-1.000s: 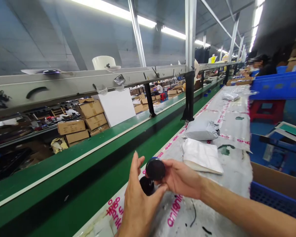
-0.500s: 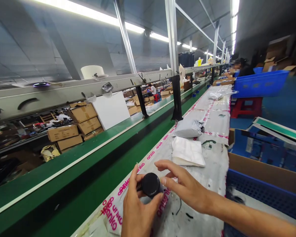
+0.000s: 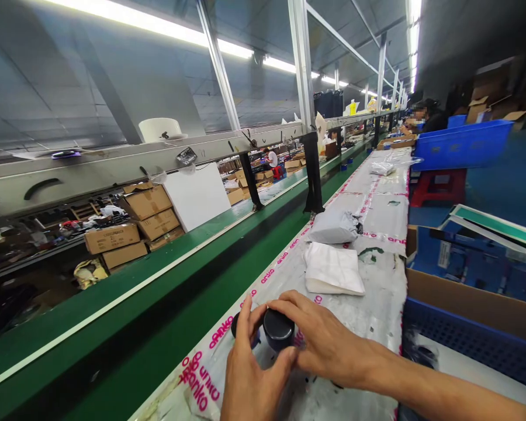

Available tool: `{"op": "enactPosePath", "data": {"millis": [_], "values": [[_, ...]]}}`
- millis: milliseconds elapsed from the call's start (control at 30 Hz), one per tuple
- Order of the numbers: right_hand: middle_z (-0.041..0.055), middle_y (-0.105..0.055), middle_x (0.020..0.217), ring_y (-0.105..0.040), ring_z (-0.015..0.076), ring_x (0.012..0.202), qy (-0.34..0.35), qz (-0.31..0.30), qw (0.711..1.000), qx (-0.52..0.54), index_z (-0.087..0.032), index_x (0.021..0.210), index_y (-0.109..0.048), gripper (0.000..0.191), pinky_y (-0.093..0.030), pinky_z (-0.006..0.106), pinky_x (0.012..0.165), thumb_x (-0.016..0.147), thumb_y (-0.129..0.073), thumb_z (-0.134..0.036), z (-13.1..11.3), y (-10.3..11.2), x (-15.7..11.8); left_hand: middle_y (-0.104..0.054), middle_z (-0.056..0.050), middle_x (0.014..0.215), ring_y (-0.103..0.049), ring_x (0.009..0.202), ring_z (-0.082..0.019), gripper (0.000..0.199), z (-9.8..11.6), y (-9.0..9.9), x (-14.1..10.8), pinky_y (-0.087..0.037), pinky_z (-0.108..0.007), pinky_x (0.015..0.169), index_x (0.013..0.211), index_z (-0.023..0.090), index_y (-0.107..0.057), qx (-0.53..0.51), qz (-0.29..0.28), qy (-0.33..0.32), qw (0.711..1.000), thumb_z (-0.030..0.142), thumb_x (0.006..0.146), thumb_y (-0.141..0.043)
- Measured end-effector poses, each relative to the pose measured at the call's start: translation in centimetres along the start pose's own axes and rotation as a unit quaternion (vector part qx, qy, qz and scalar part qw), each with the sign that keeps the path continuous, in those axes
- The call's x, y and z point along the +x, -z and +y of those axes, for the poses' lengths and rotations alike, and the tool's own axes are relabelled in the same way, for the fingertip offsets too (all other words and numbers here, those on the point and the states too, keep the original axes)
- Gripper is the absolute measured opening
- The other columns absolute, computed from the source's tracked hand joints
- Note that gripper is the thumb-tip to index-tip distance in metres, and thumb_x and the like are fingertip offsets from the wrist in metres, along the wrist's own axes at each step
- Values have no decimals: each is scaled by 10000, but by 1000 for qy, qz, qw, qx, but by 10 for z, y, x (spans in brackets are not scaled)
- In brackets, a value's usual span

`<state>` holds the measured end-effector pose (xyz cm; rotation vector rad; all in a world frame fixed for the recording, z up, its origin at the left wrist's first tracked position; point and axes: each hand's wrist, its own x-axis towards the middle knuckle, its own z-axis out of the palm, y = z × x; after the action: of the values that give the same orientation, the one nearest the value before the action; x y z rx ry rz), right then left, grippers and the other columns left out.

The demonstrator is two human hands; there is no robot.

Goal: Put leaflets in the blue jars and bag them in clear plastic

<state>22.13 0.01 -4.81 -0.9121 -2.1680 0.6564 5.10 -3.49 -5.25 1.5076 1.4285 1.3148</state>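
Note:
A small black cylinder [image 3: 279,328] with a smooth round top is between my two hands, above the plastic-covered worktop. My left hand [image 3: 256,365] curls round its near and left side, thumb against the lower edge. From the right, my right hand [image 3: 322,336] closes on it with its fingers over the far edge. Behind my left fingers a second dark round piece [image 3: 235,325] shows in part, with a bit of blue by it. How the two pieces are joined, if at all, is hidden. A folded white cloth [image 3: 334,269] lies just beyond my hands.
A grey-white plastic bag [image 3: 334,227] lies past the cloth. The green conveyor belt [image 3: 193,292] runs along the left. To the right stand a blue perforated crate [image 3: 473,345], and farther off a blue bin [image 3: 464,146] on a red stool. A person sits far along the line.
My right hand has come in from the right and closed on the black cylinder. The cylinder has shifted slightly right, and the second dark piece now shows behind my left fingers.

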Motion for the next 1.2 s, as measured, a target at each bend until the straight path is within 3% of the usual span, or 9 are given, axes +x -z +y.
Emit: {"op": "enactPosePath", "data": {"millis": [100, 267, 500, 567, 633, 733, 867, 1033, 1200], "values": [[86, -550, 1211, -581, 243, 1032, -48, 5, 998, -30, -230, 1358, -518, 688, -489, 368, 893, 688, -639, -136, 15, -7, 8, -626, -80, 1364, -567, 1294, -289, 794, -3, 7, -1, -384, -549, 1150, 1496, 294, -380, 67, 35, -11, 997, 343, 769, -695], [100, -541, 1221, -577, 268, 1069, -122, -9, 988, -90, -199, 1287, -540, 648, -467, 376, 886, 673, -746, -210, 41, -17, 29, -654, -81, 1284, -613, 1211, -273, 667, -4, 20, -1, -477, -533, 1065, 1453, 277, -442, 109, 60, -28, 992, 429, 833, -634], [125, -592, 1175, -582, 320, 1056, -162, 2, 977, -137, -163, 1222, -569, 711, -476, 438, 857, 647, -851, -472, 39, -17, 29, -672, -72, 1249, -627, 1175, -268, 530, -4, 21, -3, -543, -455, 975, 1302, 263, -587, 71, 49, -23, 996, 421, 801, -660], [154, -558, 1305, -535, 338, 1184, -136, 18, 985, -102, -163, 1325, -525, 772, -455, 462, 948, 677, -829, -454, 33, -12, 23, -675, -76, 1232, -639, 1142, -262, 482, -1, 22, -3, -546, -422, 949, 1223, 245, -632, 37, 37, 1, 999, 429, 780, -679], [140, -538, 1381, -515, 309, 1239, -118, 51, 991, -19, -186, 1370, -512, 666, -448, 438, 981, 790, -727, -434, 24, -5, 20, -694, -85, 1176, -656, 1100, -259, 425, 2, 23, -2, -544, -386, 917, 1119, 217, -668, -7, 21, 35, 999, 429, 753, -706], [80, -677, 1157, -618, 238, 1035, -136, 43, 978, 154, -204, 1203, -656, 364, -496, 357, 849, 920, -555, -409, 8, 4, 21, -715, -89, 1090, -671, 1058, -261, 366, 7, 23, 0, -534, -350, 879, 1007, 193, -681, -55, 8, 82, 995, 420, 726, -737], [33, -705, 922, -613, 180, 849, -140, 2, 947, 288, -179, 1017, -724, 241, -479, 284, 742, 866, -634, -345, -7, 4, 28, -718, -77, 1009, -678, 986, -244, 318, 12, 20, 2, -518, -328, 863, 918, 182, -685, -61, 10, 72, 995, 426, 726, -757], [-4, -650, 771, -540, 124, 708, -138, -17, 940, 310, -154, 847, -686, 92, -411, 232, 625, 805, -646, -225, -5, -2, 32, -707, -68, 1017, -672, 953, -222, 266, 11, 19, 3, -513, -319, 859, 895, 188, -677, -31, -22, 30, 999, 433, 796, -707], [-24, -617, 705, -509, 108, 637, -127, -22, 966, 225, -165, 779, -659, 73, -368, 223, 561, 800, -591, -183, -7, -1, 25, -694, -60, 1004, -664, 915, -206, 241, 7, 21, 3, -510, -302, 814, 886, 190, -674, 33, -63, 9, 997, 425, 860, -625]]}}
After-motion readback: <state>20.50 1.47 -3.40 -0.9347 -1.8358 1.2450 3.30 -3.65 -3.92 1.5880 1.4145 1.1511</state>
